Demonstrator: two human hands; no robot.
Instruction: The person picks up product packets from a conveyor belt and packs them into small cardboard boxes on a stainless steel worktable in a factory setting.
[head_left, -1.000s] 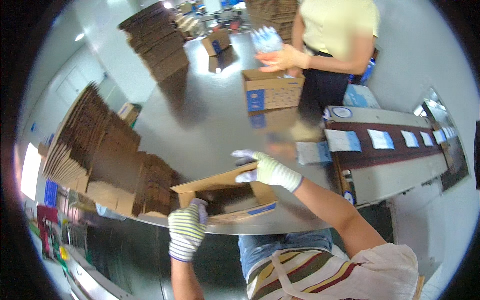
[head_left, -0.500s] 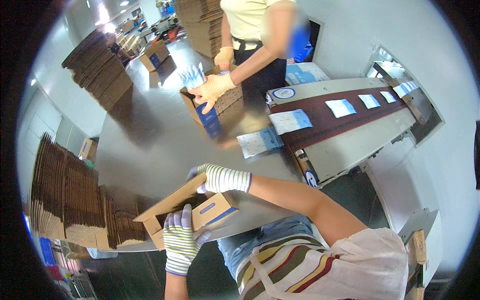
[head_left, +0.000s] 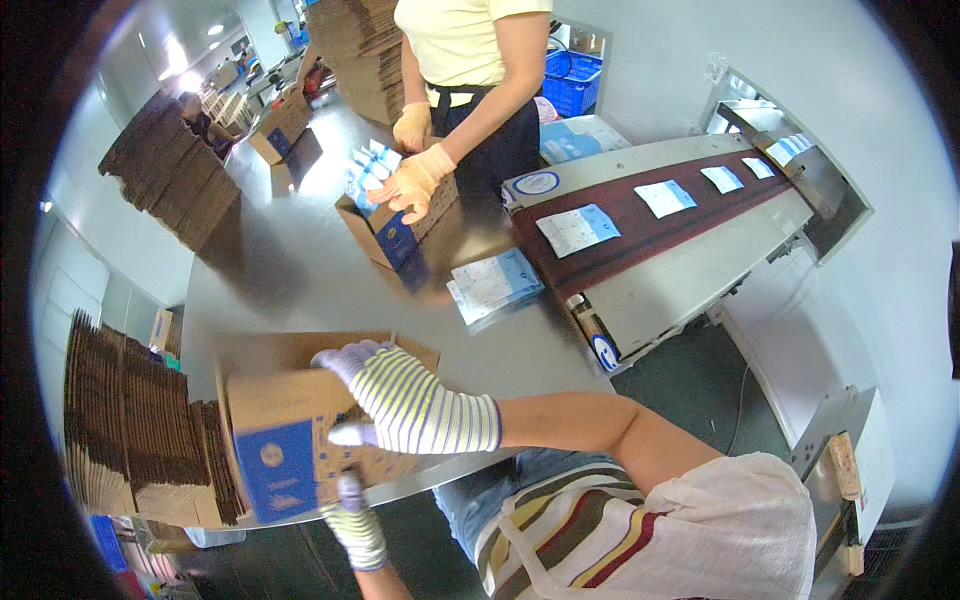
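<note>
An open cardboard box (head_left: pixel 330 410) with a blue printed panel is tilted at the near left edge of the metal table. My right hand (head_left: pixel 410 402), in a striped knit glove, grips its upper edge, fingers over the top and thumb against the outer wall. Low on the box, my left hand (head_left: pixel 355 522) in a matching glove holds its near bottom edge; the thumb shows and the other fingers are mostly hidden. Some blur covers the box and its inside cannot be made out.
Stacks of flat cardboard (head_left: pixel 140 420) stand at left. Across the metal table (head_left: pixel 290 270) a co-worker's gloved hand (head_left: pixel 418 185) holds packets over another box (head_left: pixel 385 232). Several pouches (head_left: pixel 580 231) ride a conveyor belt (head_left: pixel 640 250); others lie piled (head_left: pixel 494 284) at its end.
Both hands have turned the box so its blue printed panel faces me, and it has moved left. More pouches lie at the belt's end. My view has shifted slightly.
</note>
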